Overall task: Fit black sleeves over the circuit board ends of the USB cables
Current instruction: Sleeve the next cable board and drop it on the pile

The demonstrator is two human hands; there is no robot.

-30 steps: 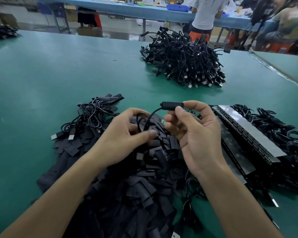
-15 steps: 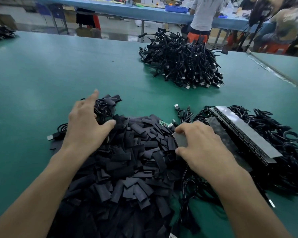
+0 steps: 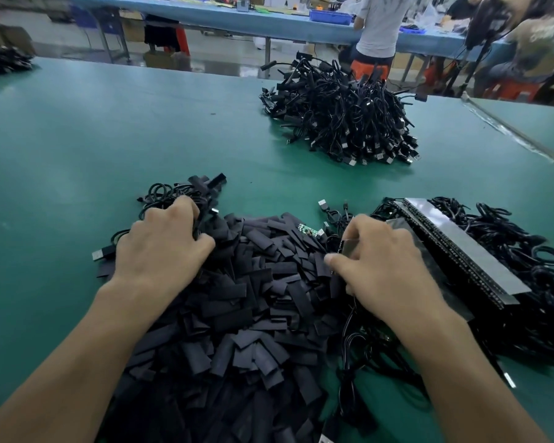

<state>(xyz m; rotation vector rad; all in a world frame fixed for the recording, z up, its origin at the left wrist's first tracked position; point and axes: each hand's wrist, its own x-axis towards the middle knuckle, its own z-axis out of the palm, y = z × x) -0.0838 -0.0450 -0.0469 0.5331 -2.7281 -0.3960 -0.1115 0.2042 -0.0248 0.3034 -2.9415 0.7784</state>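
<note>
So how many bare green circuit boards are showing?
1: the board lies at the far edge of the sleeve heap, between the left hand and the right hand. More may be hidden under the heap or among the cables.

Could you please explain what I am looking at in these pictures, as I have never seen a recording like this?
There is no machine here. A person works bare-handed, and the single camera sits on their head, looking forward and down, so both arms enter from the bottom edge. On the green table lies a big pile of black sleeves, with one bare circuit board at its far edge. The left hand curls its fingers into a small bunch of coiled cables; I cannot tell whether it grips one. The right hand pinches the near end of a grey strip, next to the taped cables on the right. A larger cable heap lies farther back, and other people work behind it.
</note>
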